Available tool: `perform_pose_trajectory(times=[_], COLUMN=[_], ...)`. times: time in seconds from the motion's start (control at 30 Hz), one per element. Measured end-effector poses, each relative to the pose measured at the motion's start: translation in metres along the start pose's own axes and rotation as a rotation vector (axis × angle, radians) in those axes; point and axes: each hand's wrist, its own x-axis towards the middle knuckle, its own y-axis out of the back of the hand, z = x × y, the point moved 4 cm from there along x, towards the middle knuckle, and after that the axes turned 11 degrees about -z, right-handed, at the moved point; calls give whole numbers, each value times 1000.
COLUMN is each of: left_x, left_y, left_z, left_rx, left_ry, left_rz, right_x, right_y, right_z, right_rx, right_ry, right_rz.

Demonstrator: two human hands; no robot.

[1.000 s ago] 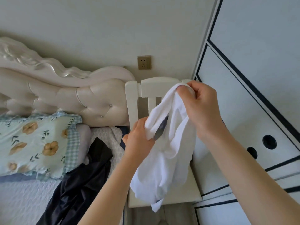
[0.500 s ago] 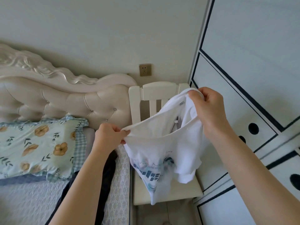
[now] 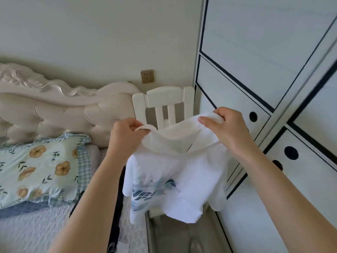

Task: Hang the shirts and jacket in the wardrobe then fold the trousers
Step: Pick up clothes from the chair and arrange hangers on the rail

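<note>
A white T-shirt point(image 3: 182, 172) with a blue print hangs in the air in front of me, spread out between both hands. My left hand point(image 3: 125, 133) pinches its upper edge on the left. My right hand point(image 3: 226, 127) grips the upper edge on the right, fingers curled over the cloth. A dark garment point(image 3: 116, 207) lies on the bed below my left forearm, mostly hidden by the arm. The white wardrobe point(image 3: 273, 70) with black lines and round finger holes stands at the right, its doors closed.
A white wooden chair point(image 3: 164, 99) stands behind the shirt, between the bed and the wardrobe. The padded headboard point(image 3: 63, 110) and a floral pillow point(image 3: 40, 167) are at the left. A wall socket point(image 3: 147, 76) sits above the chair.
My hands have moved apart and stretched the shirt open; it went from a bunched bundle to hanging flat with its print showing. The view has tilted down a little.
</note>
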Motion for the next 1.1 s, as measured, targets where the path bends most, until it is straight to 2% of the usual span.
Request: perform_pose_trajectory(times=[0.1, 0.23, 0.37, 0.47, 0.57, 0.67, 0.83, 1.1], left_x=[-13, -31, -54, -75, -100, -125, -179, -285], left_y=[-6, -17, -35, -55, -82, -110, -156, -217], left_z=[4, 6, 5, 11, 17, 24, 28, 44], left_rx=[218, 262, 305, 305, 268, 196, 47, -6], left_ry=[-75, -93, -74, -127, -202, -303, -244, -305], left_rz=[81, 139, 178, 176, 119, 50, -138, -329], right_x=[-28, -70, -111, -144, -181, -220, -288, -402], right_y=[3, 12, 35, 58, 81, 95, 115, 149], right_z=[6, 25, 46, 57, 67, 80, 94, 91], right_rx=[-62, -251, -425, -470, -533, -492, -285, -173], right_ry=[-77, -151, -185, -260, -338, -404, -465, -460], right_rz=[-98, -204, -120, -33, 53, 82, 117, 237])
